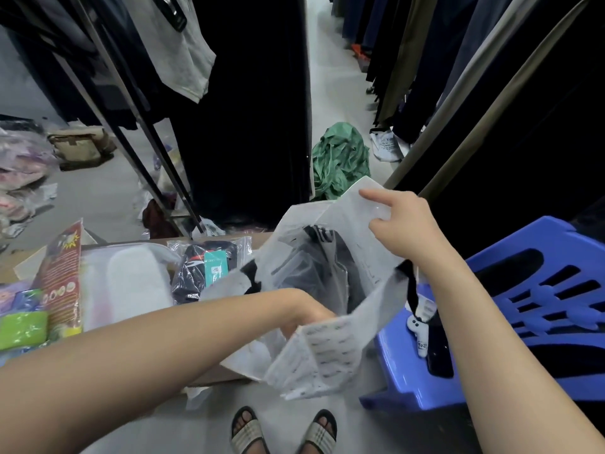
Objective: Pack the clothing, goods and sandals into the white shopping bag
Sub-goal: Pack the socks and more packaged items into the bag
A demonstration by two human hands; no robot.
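Thin, floppy white shopping bag [327, 348]: right hand [397, 224] pinches far rim; left hand [306, 311] inside, grip probably hidden.

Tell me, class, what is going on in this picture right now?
A person is packing a white shopping bag on the floor between clothing racks. The right hand holds the bag's far edge up, while the left hand reaches into its mouth, where dark clothing already lies. Packaged goods wait on the cardboard beside it.
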